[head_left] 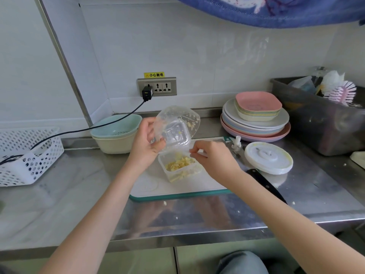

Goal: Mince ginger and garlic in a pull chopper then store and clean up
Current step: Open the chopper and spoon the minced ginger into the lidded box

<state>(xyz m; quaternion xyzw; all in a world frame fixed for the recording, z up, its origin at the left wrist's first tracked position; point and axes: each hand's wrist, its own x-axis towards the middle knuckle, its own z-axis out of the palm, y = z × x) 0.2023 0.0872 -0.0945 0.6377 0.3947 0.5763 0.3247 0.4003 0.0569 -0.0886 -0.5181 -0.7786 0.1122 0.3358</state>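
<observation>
My left hand (147, 143) grips the clear chopper bowl (177, 125) and holds it tipped over a small square container (180, 168) on the white cutting board (150, 186). Yellow minced ginger and garlic (180, 164) lies in the container, and some bits still cling to the bowl's wall. My right hand (213, 157) hovers at the container's right rim with its fingertips pinched together; what they hold is too small to tell. The chopper's white lid (268, 160) lies upside down to the right, with the blade shaft (237, 144) beside it.
A black-handled knife (264, 184) lies right of the board. Stacked plates (256, 117) and a grey bin (324, 117) with brushes stand at the back right. A colander in a bowl (116, 131) and a white basket (27, 155) sit left. A charger cable (88, 128) runs across.
</observation>
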